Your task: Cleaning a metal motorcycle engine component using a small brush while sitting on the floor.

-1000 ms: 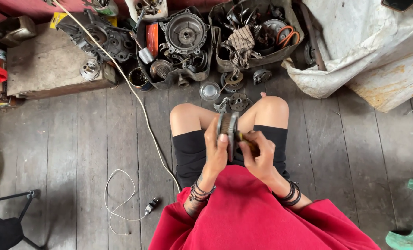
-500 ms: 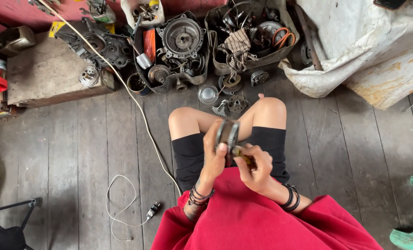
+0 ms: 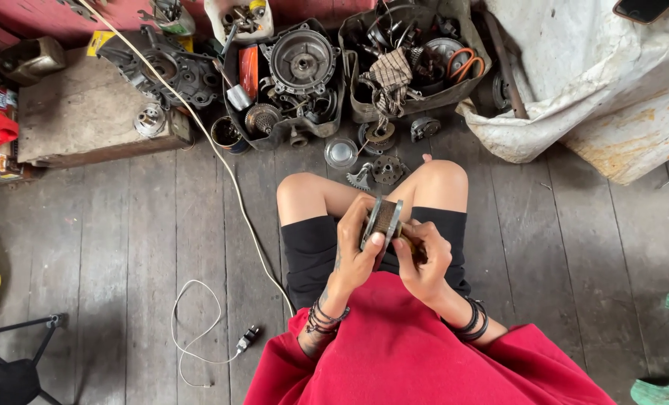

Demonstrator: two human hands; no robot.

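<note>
Head view: the left hand (image 3: 357,247) is clamped around a round metal disc part (image 3: 381,219), held on edge above the lap. The right hand (image 3: 424,255) is closed against its right side, pinching it. Beyond the grip, gears (image 3: 375,172) lie on the plank floor (image 3: 124,247).

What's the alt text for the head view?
A seated person's left hand holds a round metal part on edge over their lap while the right hand touches it. Trays of engine parts sit ahead on the plank floor.
</note>
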